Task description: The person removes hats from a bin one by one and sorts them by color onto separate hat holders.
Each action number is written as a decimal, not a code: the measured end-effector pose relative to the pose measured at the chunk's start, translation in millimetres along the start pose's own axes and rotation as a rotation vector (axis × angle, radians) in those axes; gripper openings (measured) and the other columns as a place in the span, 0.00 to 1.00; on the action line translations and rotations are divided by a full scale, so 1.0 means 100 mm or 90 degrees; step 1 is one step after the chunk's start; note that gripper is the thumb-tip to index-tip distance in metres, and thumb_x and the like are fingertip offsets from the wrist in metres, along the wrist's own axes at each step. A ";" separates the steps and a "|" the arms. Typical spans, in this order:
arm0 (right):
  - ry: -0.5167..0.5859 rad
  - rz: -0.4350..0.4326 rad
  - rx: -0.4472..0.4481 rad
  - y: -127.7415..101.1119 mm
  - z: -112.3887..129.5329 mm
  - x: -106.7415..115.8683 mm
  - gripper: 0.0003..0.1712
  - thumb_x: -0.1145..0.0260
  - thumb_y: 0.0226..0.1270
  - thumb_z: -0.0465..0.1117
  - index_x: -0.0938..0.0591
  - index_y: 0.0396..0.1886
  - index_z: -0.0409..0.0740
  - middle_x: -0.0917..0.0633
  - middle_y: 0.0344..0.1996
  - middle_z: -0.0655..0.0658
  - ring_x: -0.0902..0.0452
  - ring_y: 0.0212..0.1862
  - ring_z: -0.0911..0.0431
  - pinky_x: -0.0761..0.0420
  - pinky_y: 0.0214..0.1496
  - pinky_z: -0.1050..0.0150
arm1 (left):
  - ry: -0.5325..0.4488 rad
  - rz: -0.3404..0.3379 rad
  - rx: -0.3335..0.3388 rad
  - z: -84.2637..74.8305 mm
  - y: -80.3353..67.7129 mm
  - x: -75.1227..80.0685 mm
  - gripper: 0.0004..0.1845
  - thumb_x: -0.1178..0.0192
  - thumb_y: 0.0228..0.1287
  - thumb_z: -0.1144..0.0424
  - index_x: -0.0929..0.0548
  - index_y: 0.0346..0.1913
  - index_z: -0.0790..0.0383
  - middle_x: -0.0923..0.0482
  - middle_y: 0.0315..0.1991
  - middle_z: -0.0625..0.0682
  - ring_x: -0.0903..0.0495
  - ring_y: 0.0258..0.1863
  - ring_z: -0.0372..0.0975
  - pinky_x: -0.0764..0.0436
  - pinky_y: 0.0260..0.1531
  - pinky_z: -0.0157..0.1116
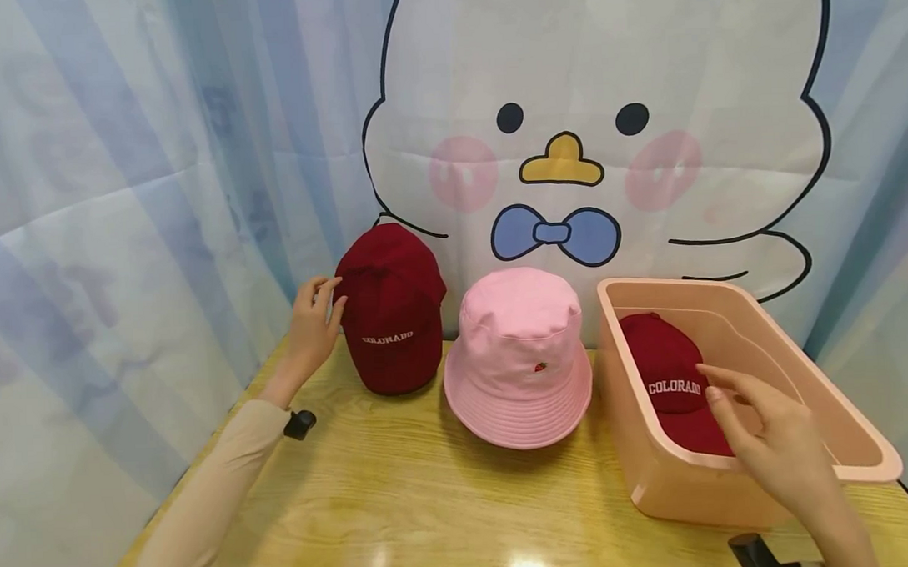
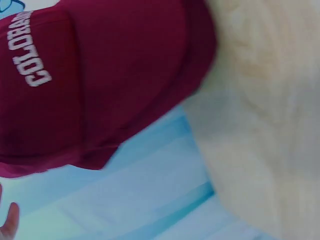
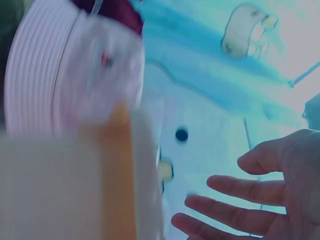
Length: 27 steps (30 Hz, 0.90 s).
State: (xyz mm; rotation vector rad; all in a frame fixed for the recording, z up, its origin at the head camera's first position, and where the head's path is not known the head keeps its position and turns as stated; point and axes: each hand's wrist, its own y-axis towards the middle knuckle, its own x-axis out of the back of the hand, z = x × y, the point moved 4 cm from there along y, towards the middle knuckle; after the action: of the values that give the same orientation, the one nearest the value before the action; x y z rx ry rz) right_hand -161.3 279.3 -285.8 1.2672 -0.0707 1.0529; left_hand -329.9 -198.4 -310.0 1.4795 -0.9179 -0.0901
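Observation:
A dark red baseball cap (image 1: 395,302) with white COLORADO lettering stands brim-down at the table's back left. Beside its left edge is my left hand (image 1: 313,326), fingers loosely bent; in the left wrist view its fingertips (image 2: 10,222) show a small gap from the cap. A second dark red COLORADO cap (image 1: 663,355) lies inside a peach plastic bin (image 1: 641,477) on the right. Over that bin hovers my right hand (image 1: 778,439), its fingers spread and holding nothing in the right wrist view. Between cap and bin sits a pink bucket hat (image 1: 520,356) with a small strawberry emblem.
The wooden table (image 1: 401,494) runs back to a curtain (image 1: 145,244) behind and at the sides, printed with a cartoon bird. The bin's right part shows bare floor and wall around the cap. A black wrist camera (image 1: 299,424) is strapped to the left wrist.

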 end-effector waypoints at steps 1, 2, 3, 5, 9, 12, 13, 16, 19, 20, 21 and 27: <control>0.015 0.003 0.018 0.01 0.10 -0.05 0.16 0.37 0.53 0.29 0.20 0.44 0.40 0.24 0.41 0.72 0.37 0.41 0.87 0.39 0.43 0.91 | -0.009 0.002 0.021 0.03 -0.06 0.01 0.16 0.45 0.60 0.70 0.27 0.50 0.73 0.30 0.44 0.67 0.29 0.40 0.54 0.29 0.38 0.47; 0.026 0.010 0.030 0.02 0.19 -0.11 0.17 0.37 0.52 0.28 0.20 0.44 0.40 0.20 0.40 0.66 0.35 0.41 0.86 0.38 0.44 0.91 | -0.017 0.006 0.042 0.07 -0.12 0.01 0.16 0.45 0.60 0.70 0.27 0.50 0.73 0.30 0.44 0.67 0.29 0.40 0.53 0.28 0.37 0.46; 0.035 0.018 0.040 0.03 0.28 -0.17 0.17 0.36 0.51 0.27 0.19 0.43 0.41 0.18 0.39 0.60 0.33 0.40 0.84 0.37 0.44 0.91 | -0.026 0.015 0.064 0.10 -0.18 0.01 0.16 0.45 0.60 0.70 0.27 0.50 0.73 0.30 0.44 0.67 0.29 0.39 0.53 0.28 0.37 0.46; 0.050 0.037 0.054 0.06 0.42 -0.32 0.18 0.36 0.49 0.27 0.19 0.42 0.41 0.16 0.37 0.49 0.29 0.38 0.79 0.35 0.43 0.89 | -0.039 0.029 0.101 0.16 -0.30 0.00 0.16 0.45 0.60 0.70 0.28 0.50 0.74 0.30 0.43 0.66 0.29 0.38 0.52 0.27 0.37 0.45; 0.119 0.099 0.043 0.11 0.64 -0.71 0.16 0.37 0.52 0.27 0.19 0.42 0.41 0.16 0.38 0.45 0.22 0.35 0.65 0.27 0.39 0.82 | -0.080 0.072 0.202 0.29 -0.52 -0.07 0.16 0.47 0.62 0.69 0.29 0.51 0.74 0.29 0.43 0.66 0.27 0.37 0.53 0.26 0.34 0.43; 0.188 0.167 0.009 0.13 0.78 -1.08 0.14 0.39 0.56 0.29 0.20 0.43 0.39 0.16 0.39 0.44 0.20 0.36 0.57 0.22 0.35 0.73 | -0.146 0.126 0.312 0.36 -0.66 -0.15 0.18 0.50 0.64 0.67 0.31 0.53 0.76 0.29 0.45 0.69 0.25 0.38 0.56 0.24 0.33 0.43; 0.213 0.190 -0.003 0.13 0.82 -1.20 0.13 0.40 0.57 0.30 0.20 0.43 0.37 0.16 0.39 0.42 0.19 0.37 0.56 0.21 0.35 0.69 | -0.174 0.144 0.345 0.38 -0.72 -0.19 0.19 0.50 0.65 0.65 0.32 0.53 0.77 0.29 0.45 0.71 0.25 0.38 0.57 0.23 0.33 0.42; 0.269 0.274 -0.052 0.13 0.94 -1.57 0.14 0.42 0.61 0.34 0.22 0.46 0.36 0.18 0.43 0.39 0.20 0.41 0.50 0.20 0.38 0.65 | -0.305 0.209 0.435 0.51 -0.91 -0.35 0.25 0.53 0.66 0.58 0.36 0.56 0.77 0.31 0.49 0.71 0.24 0.42 0.57 0.21 0.34 0.41; 0.358 0.361 -0.116 0.13 1.04 -1.91 0.18 0.45 0.64 0.36 0.26 0.51 0.31 0.21 0.48 0.34 0.21 0.44 0.46 0.20 0.39 0.64 | -0.487 0.247 0.494 0.88 -1.19 -0.68 0.30 0.52 0.65 0.51 0.39 0.59 0.73 0.31 0.50 0.67 0.21 0.42 0.51 0.20 0.32 0.39; 0.399 0.391 -0.145 0.13 1.07 -2.02 0.19 0.47 0.65 0.36 0.29 0.53 0.29 0.23 0.50 0.32 0.22 0.45 0.45 0.20 0.40 0.63 | -0.533 0.265 0.527 0.99 -1.27 -0.78 0.31 0.52 0.65 0.50 0.41 0.61 0.71 0.33 0.53 0.66 0.22 0.44 0.50 0.20 0.35 0.41; 0.439 0.416 -0.174 0.13 1.10 -2.13 0.20 0.49 0.66 0.36 0.31 0.54 0.26 0.25 0.51 0.30 0.22 0.47 0.45 0.20 0.41 0.62 | -0.566 0.277 0.559 1.09 -1.35 -0.87 0.32 0.54 0.65 0.48 0.43 0.63 0.69 0.35 0.56 0.65 0.23 0.47 0.50 0.20 0.38 0.42; 0.686 0.428 -0.386 0.15 1.16 -2.79 0.26 0.54 0.69 0.39 0.40 0.60 0.25 0.35 0.58 0.27 0.33 0.58 0.40 0.24 0.50 0.54 | -0.694 0.274 0.664 1.37 -1.55 -1.14 0.33 0.56 0.67 0.50 0.50 0.66 0.67 0.36 0.58 0.65 0.25 0.50 0.53 0.23 0.44 0.46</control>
State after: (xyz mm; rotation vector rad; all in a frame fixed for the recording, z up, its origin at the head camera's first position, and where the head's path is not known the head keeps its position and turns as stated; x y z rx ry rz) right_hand -270.6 18.3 -392.3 -0.0020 0.0170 1.9874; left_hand -411.6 -266.8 -520.8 2.1420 -2.4031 -0.1060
